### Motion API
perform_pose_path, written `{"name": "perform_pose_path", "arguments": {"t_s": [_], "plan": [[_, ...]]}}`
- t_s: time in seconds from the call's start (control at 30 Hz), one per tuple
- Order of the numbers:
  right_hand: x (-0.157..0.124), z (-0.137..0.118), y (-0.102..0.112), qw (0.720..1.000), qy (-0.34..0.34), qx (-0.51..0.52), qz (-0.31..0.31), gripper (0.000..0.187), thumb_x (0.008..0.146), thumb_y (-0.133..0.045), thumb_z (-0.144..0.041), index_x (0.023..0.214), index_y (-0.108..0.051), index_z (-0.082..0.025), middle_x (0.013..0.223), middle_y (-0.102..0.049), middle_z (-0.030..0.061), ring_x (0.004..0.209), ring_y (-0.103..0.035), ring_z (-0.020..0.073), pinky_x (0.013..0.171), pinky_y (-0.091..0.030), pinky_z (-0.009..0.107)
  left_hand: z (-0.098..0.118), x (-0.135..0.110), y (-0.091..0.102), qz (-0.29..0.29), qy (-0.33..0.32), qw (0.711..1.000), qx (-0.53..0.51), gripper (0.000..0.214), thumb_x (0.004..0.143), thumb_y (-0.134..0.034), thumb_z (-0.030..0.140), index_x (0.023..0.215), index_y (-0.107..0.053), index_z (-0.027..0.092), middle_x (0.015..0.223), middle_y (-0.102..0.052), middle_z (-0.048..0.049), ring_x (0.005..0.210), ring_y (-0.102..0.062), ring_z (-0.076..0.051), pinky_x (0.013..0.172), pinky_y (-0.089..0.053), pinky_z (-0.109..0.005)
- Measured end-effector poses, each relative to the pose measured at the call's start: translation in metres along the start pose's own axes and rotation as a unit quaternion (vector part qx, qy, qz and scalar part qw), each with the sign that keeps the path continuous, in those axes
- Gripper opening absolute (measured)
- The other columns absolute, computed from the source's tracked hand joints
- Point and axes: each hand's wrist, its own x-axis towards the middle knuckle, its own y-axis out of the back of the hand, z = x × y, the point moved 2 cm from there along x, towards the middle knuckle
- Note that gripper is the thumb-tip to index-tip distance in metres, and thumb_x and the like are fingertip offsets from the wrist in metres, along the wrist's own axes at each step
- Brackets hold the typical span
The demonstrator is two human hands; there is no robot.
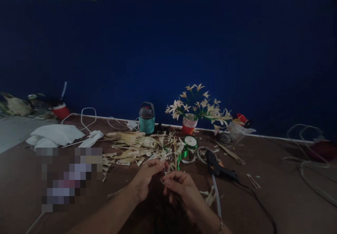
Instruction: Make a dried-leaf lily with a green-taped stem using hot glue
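Observation:
My left hand [146, 178] and my right hand [184, 192] meet near the front middle of the table, both with fingers pinched. Between their fingertips is a small, pale piece of dried husk [165, 170], thin and partly covered by the fingers; its exact shape is too dim to make out. Just beyond the hands lie a heap of dried husk strips [129, 153] and a roll of green tape [190, 142], a loose green end hanging toward me. Right of my right hand, a black glue gun [221, 169] rests on its side, a pale glue stick [217, 195] extending toward me.
Pale husk flowers [202, 104] stand in stacked red-and-white paper cups [189, 123] near the blue wall. Left of them is a teal container with a dark top [146, 119]. White cloth [56, 134] lies at left, beyond a blurred-out patch. Cables [302, 163] run along the right.

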Motion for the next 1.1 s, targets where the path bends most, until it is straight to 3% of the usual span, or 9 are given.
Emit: {"name": "perform_pose_path", "arguments": {"t_s": [0.67, 1.1], "plan": [[0.002, 0.001, 0.000, 0.998, 0.039, 0.022, 0.034, 0.024, 0.062, -0.071, -0.031, 0.057, -0.056, -0.014, 0.041, -0.055, -0.0023, 0.033, -0.034, 0.0035, 0.037, -0.018, 0.018, -0.009, -0.004, -0.008, 0.019, -0.012, 1.000, 0.003, 0.023, 0.056, -0.078, 0.029, 0.062, -0.063, 0.012, 0.051, -0.061, 0.0005, 0.043, -0.055, -0.011, 0.049, -0.042, -0.022], [0.003, 0.001, 0.002, 0.997, 0.048, 0.009, 0.058, 0.029, 0.059, -0.073, -0.036, 0.054, -0.053, -0.015, 0.042, -0.054, -0.0029, 0.036, -0.034, 0.0049, 0.040, -0.019, 0.019, -0.016, -0.001, -0.004, 0.018, -0.042, 0.998, 0.036, 0.025, 0.057, -0.077, 0.032, 0.063, -0.065, 0.011, 0.053, -0.062, -0.0011, 0.042, -0.053, -0.011, 0.046, -0.043, -0.023]]}}
